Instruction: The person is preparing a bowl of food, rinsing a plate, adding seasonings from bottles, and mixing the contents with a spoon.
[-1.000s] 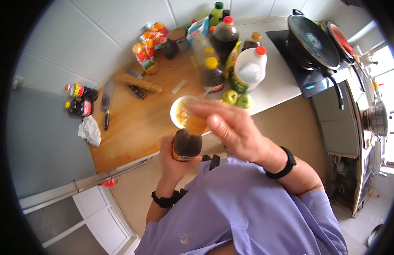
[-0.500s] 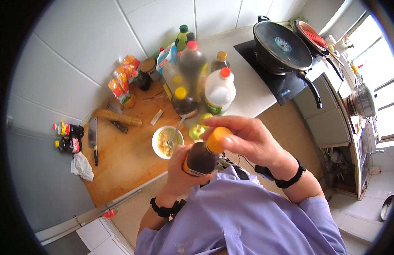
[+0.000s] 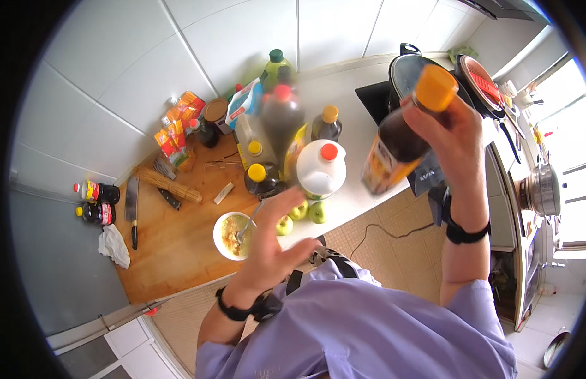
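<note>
Count: held bottle (image 3: 397, 149), 1; white bowl (image 3: 218, 240), 1; spoon (image 3: 247, 226), 1; red-capped white jug (image 3: 317, 172), 1; green apples (image 3: 317, 213), 3.

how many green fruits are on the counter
3: the left fruit, nearest the bowl; the middle fruit; and the right fruit, just in front of the white jug. More may be hidden behind the left hand.

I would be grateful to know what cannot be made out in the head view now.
All in the head view:
Bottle in the right hand: its label is blurred.
Black pan: partly hidden behind that bottle and hand.
Round object, lower right: cut off by the dark rim.
</note>
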Available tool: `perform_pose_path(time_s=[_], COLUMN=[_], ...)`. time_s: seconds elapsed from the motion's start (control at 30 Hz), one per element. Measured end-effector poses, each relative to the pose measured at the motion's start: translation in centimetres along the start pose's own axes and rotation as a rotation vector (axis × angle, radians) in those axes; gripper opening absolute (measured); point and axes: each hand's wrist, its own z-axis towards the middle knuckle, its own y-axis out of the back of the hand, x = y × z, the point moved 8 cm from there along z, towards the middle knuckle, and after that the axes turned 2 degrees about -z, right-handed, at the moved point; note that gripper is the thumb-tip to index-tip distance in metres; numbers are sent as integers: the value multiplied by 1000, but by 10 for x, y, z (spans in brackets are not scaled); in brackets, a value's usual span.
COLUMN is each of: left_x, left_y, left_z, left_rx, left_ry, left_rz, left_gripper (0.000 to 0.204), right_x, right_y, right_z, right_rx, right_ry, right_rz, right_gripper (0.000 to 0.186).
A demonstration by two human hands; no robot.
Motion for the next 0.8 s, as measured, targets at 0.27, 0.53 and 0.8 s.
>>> perform_pose_path(time_s=[0.27,0.53,0.8], left_x=[38,39,25], left_y=[105,144,196], left_z=[-123,-243,-259], left_rx=[-696,-1331,-1374], left_ry=[386,519,480], left_rz=[-52,-34,17], left_gripper=[27,17,17], right_x=[-112,-236,-259], right_y=[-35,-150,-196], right_z=[102,150,134], right_rx=[-178,163,500], right_ry=[145,-91,-189], right_rz=[-299,-184,61], right_gripper=[31,39,29])
